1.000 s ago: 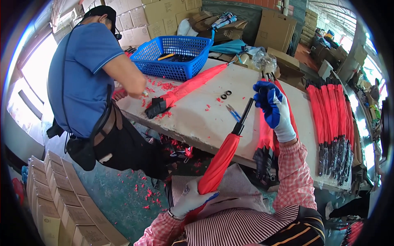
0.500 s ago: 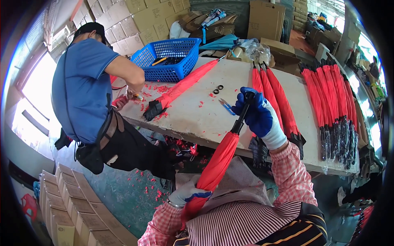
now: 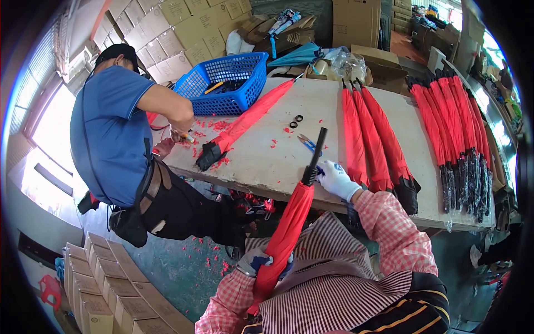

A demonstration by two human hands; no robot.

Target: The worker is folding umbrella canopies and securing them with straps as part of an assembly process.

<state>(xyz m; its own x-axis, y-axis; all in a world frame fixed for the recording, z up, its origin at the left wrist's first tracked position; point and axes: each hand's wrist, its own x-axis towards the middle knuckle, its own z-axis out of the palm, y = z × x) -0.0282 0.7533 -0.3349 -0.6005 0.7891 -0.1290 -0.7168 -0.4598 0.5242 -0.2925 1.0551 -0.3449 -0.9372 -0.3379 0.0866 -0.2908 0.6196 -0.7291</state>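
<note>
Where hands (image 3: 256, 260) (image 3: 336, 180) (gloved) meet it, the umbrella (image 3: 285, 225) slants.

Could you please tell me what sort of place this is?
Probably an umbrella workshop or packing area: many closed red umbrellas lie on the worktable, the left hand grips a separate red umbrella, and cardboard boxes are stacked in the background.

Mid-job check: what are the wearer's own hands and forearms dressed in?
The left hand and right hand wear white gloves with blue parts, the blue showing on the left's fingers. Both forearms have pink-and-white checked sleeves.
</note>
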